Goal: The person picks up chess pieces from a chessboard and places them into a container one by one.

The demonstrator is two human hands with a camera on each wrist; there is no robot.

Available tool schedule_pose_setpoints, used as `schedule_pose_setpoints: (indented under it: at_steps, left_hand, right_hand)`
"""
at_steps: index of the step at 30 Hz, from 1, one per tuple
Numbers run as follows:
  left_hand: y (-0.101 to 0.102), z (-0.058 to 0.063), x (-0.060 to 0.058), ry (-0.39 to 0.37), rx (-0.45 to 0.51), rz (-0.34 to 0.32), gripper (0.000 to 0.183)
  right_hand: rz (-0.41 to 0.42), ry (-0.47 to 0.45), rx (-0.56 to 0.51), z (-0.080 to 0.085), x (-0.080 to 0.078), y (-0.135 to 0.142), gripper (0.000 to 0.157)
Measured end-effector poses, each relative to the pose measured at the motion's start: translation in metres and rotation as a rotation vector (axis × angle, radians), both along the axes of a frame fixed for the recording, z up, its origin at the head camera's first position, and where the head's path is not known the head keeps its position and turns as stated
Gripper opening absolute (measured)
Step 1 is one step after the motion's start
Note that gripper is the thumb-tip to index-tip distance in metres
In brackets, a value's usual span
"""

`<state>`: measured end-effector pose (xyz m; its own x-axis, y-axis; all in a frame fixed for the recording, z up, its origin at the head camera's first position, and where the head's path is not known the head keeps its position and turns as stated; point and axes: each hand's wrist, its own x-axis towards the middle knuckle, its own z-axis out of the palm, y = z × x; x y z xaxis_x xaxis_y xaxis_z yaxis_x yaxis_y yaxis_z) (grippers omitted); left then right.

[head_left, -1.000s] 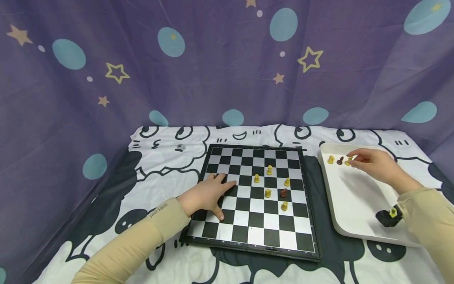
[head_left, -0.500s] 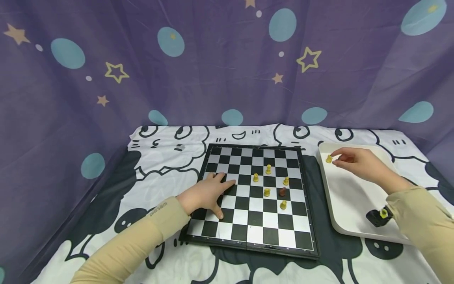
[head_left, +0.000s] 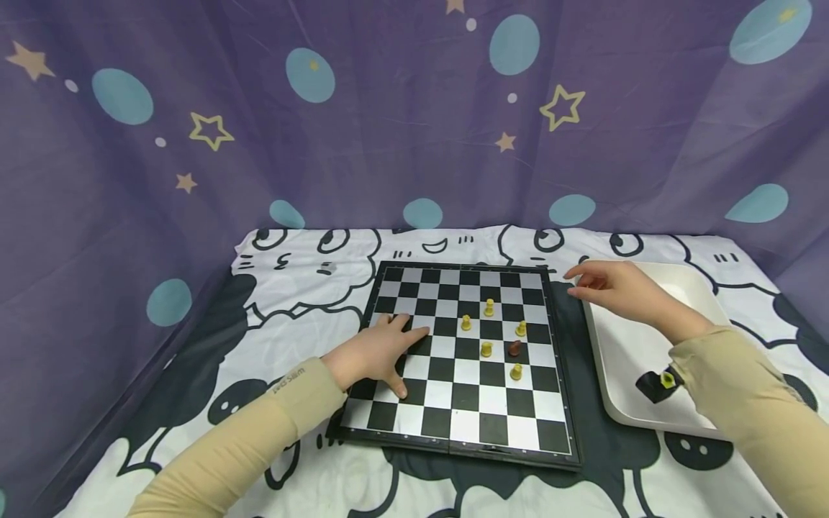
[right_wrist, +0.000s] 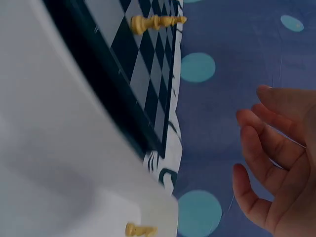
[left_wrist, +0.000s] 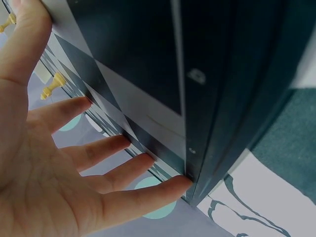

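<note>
Closest to the near edge of the board (head_left: 440, 396), right of its middle, find a yellow piece (head_left: 516, 372): expect light, stiff, slick handling and easy tipping; pinch at the narrow middle, above the base. Over the left edge, left hand (head_left: 376, 352), fingers spread, holding nothing. Farther in, a brown piece (head_left: 514, 348), then more yellow pieces (head_left: 488, 307). Farthest, at the far left corner of the tray (head_left: 628, 374), right hand (head_left: 609, 288), fingers loosely curled, apparently empty.
</note>
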<state>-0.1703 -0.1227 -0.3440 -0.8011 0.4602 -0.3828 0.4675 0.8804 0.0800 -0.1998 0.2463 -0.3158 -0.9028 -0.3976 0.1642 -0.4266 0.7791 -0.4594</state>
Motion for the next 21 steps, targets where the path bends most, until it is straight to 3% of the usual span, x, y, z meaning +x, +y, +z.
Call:
schedule_pose_setpoints:
  at_steps: [21]
  left_hand:
    - [0.000, 0.001, 0.001, 0.002, 0.016, -0.008, 0.107]
  right_hand:
    - [0.131, -0.162, -0.012, -0.010, -0.007, -0.052, 0.026]
